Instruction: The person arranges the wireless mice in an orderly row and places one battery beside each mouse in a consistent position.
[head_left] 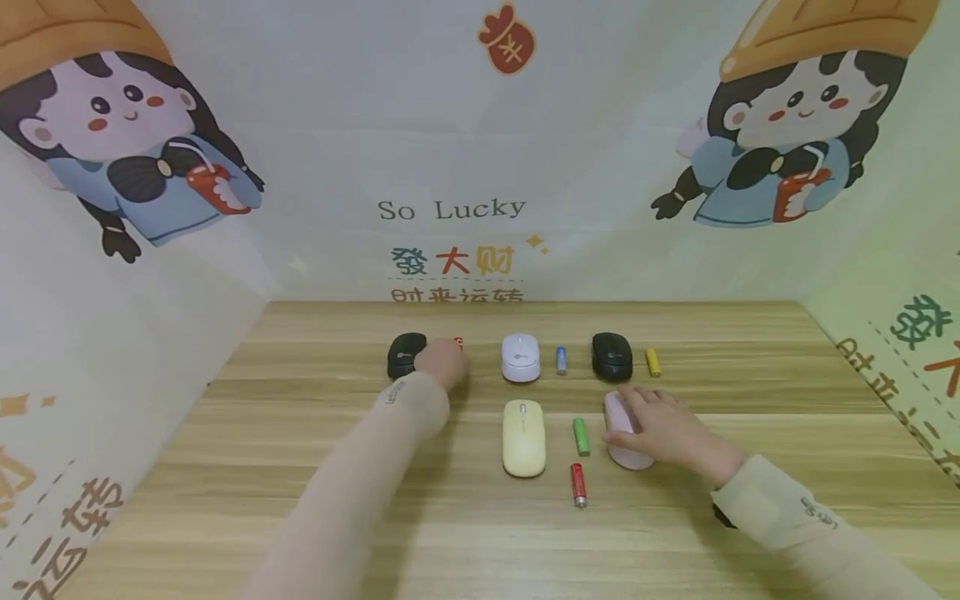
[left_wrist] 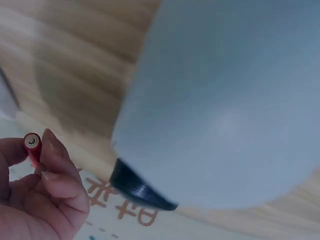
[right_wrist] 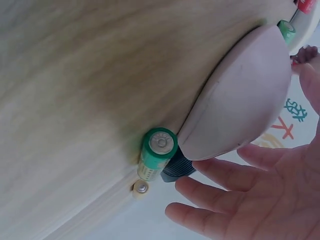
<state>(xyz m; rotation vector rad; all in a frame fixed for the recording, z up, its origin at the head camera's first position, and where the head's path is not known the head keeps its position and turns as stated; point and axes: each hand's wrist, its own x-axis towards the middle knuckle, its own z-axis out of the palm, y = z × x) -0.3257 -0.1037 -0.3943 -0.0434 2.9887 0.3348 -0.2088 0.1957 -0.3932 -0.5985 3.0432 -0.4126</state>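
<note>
Between thumb and fingers, my left hand point(head_left: 442, 363) pinches a red battery point(left_wrist: 32, 145), seen end-on in the left wrist view. This hand is just right of a black mouse point(head_left: 406, 354) at the back left. Close to the left wrist camera, a large pale mouse point(left_wrist: 225, 105) fills much of that view; my forearm hides it from the head view. My right hand point(head_left: 671, 425) spans a pink mouse point(head_left: 622, 421), thumb on one side and fingers on the other. In the right wrist view its fingers are spread, fingertips right at the pink mouse's edge.
Along the back stand a white mouse point(head_left: 520, 358), a blue battery point(head_left: 561, 361), another black mouse point(head_left: 612, 357) and a yellow battery point(head_left: 653, 362). Nearer are a yellow mouse point(head_left: 523, 437), a green battery point(head_left: 581, 437) and a red battery point(head_left: 577, 485). Another green battery point(right_wrist: 159, 150) lies beside the pink mouse.
</note>
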